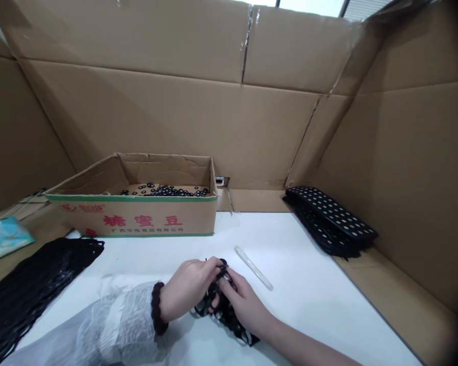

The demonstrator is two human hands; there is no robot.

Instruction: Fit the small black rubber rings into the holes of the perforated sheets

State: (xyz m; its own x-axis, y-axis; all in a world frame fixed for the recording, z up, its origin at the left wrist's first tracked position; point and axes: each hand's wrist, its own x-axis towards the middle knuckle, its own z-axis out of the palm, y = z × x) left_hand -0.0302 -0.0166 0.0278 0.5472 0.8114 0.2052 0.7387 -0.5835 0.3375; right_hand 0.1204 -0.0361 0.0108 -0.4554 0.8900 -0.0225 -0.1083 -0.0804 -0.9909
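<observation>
A bundle of black looped bands (pixel 229 317) hangs between my two hands, just above the white tabletop or touching it; I cannot tell which. My left hand (pixel 189 287) pinches the top end of the bundle, thumb and index finger closed together. From the right side, my right hand (pixel 248 305) is closed on the same bundle, its thumb against the bands close to my left fingertips. What exactly sits between the fingertips is small and partly hidden. Just beyond my right hand lies a clear, pen-like plastic stick (pixel 254 268).
An open cardboard box (pixel 137 216) with small black rings (pixel 171 190) stands at the back left. Long black strips (pixel 34 284) lie at left, near a blue-white packet (pixel 5 236). Folded black pieces with white dots (pixel 328 216) lie right. Tall cardboard walls (pixel 175 112) surround the table (pixel 301 310).
</observation>
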